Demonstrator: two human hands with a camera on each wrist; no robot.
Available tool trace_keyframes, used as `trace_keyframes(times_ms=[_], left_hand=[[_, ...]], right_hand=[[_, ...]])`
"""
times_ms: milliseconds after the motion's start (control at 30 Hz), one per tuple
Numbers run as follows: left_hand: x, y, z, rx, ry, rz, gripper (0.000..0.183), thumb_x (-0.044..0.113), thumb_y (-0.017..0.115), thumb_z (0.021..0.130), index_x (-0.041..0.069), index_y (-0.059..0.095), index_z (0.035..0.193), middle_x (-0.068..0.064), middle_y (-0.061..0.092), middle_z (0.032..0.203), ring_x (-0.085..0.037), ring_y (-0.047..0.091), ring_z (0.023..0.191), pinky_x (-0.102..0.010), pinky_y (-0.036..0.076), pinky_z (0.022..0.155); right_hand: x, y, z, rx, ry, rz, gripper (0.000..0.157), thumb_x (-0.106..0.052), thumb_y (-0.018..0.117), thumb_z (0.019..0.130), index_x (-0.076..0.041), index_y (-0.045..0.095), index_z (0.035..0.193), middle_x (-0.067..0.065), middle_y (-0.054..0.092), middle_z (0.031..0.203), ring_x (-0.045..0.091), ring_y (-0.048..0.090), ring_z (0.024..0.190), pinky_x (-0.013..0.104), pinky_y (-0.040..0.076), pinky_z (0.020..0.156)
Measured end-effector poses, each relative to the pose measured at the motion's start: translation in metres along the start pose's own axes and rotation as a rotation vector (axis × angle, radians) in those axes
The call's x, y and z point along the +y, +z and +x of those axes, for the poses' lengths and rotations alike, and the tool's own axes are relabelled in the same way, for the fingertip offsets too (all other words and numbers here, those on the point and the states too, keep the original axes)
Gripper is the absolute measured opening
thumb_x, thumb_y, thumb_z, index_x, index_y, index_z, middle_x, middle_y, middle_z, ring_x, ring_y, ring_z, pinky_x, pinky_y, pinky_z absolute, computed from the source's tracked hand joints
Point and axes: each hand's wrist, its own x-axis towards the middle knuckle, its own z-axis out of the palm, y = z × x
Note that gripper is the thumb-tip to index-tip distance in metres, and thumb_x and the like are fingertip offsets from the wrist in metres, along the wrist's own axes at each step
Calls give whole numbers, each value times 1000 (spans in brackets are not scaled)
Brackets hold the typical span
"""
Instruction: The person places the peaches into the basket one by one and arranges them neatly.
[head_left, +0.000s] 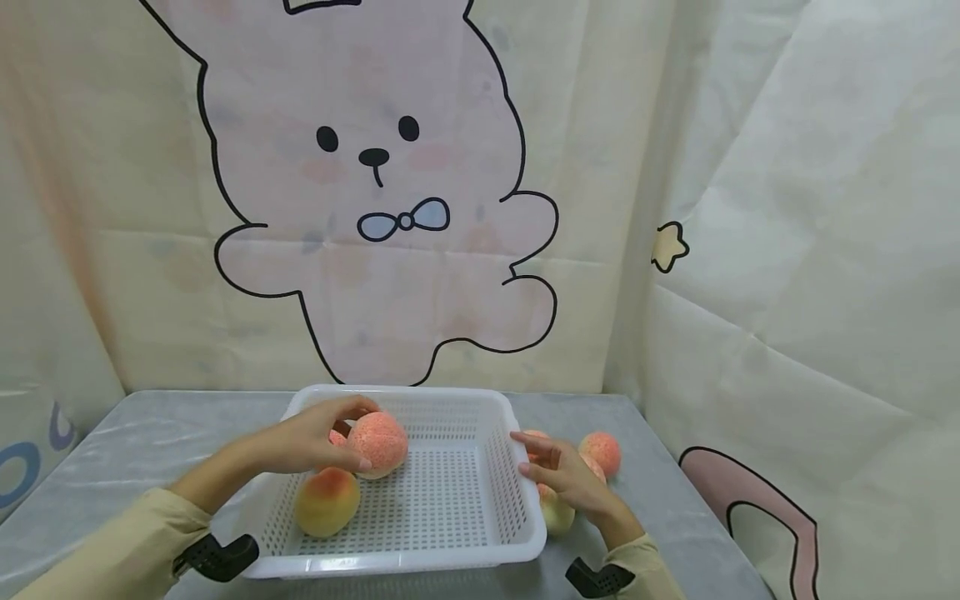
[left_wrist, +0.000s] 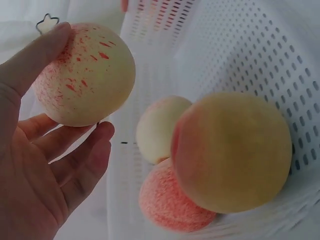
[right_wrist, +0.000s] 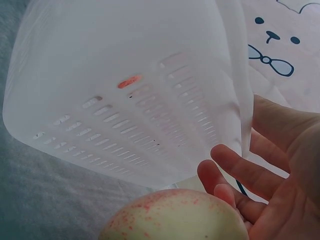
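My left hand (head_left: 311, 437) holds a pink-speckled peach (head_left: 378, 444) over the left part of a white perforated plastic basket (head_left: 390, 562). Thumb and fingertips are on the sides of this peach in the left wrist view. Inside the basket lie a yellow peach (left_wrist: 235, 152) with a red blush, a pink peach (left_wrist: 172, 200) and a pale peach (left_wrist: 160, 127). At the basket's right side, my right hand (head_left: 566, 475) pinches the rim, its thumb reaching over the edge and its fingers outside. Just below those fingers sits a pale, red-flecked peach (right_wrist: 175, 217).
Several peaches lie right of the basket, among them a pink one (head_left: 600, 452) and a greenish-yellow one (head_left: 555, 510), partly hidden by the right hand. A grey cloth covers the table (head_left: 660, 508). Behind it hangs a curtain (head_left: 585, 125) with a cartoon bear.
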Motion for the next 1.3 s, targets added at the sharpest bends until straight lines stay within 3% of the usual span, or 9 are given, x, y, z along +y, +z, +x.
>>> trace_keyframes(times_ms=[233, 533, 733, 1000, 1300], left_hand=[[-1, 12, 13, -63, -3, 9, 63, 21, 81, 84, 10, 53, 139, -12, 59, 137, -27, 62, 112, -31, 58, 82], [6, 17, 23, -122, -26, 39, 56, 23, 81, 84, 12, 60, 135, -6, 64, 128, -23, 62, 108, -32, 56, 84], [7, 20, 25, -157, -65, 33, 59, 19, 81, 84, 7, 59, 137, -8, 64, 125, -23, 63, 106, -34, 56, 83], [2, 22, 29, -149, -98, 104, 61, 18, 84, 79, 11, 63, 136, -12, 57, 144, -22, 57, 103, -33, 52, 79], [2, 25, 32, -197, -186, 153, 63, 13, 84, 79, 15, 63, 138, -3, 62, 112, -26, 52, 101, -40, 46, 81]], right_hand=[[2, 1, -2, -1, -5, 9, 57, -13, 61, 101, 6, 40, 151, 33, 40, 154, 12, 67, 115, 24, 56, 91], [1, 2, -2, 3, -4, 6, 58, -13, 62, 101, 7, 41, 150, 33, 41, 152, 11, 67, 114, 23, 56, 91], [2, 2, -1, -1, 0, 5, 57, -13, 62, 101, 6, 41, 150, 33, 42, 152, 13, 66, 115, 24, 56, 91], [0, 0, 1, -5, 2, 3, 57, -11, 60, 101, 6, 40, 151, 32, 42, 153, 15, 67, 116, 24, 56, 91], [-1, 0, 0, -1, 4, 3, 57, -11, 61, 101, 6, 40, 151, 33, 42, 152, 14, 67, 115, 24, 56, 91]])
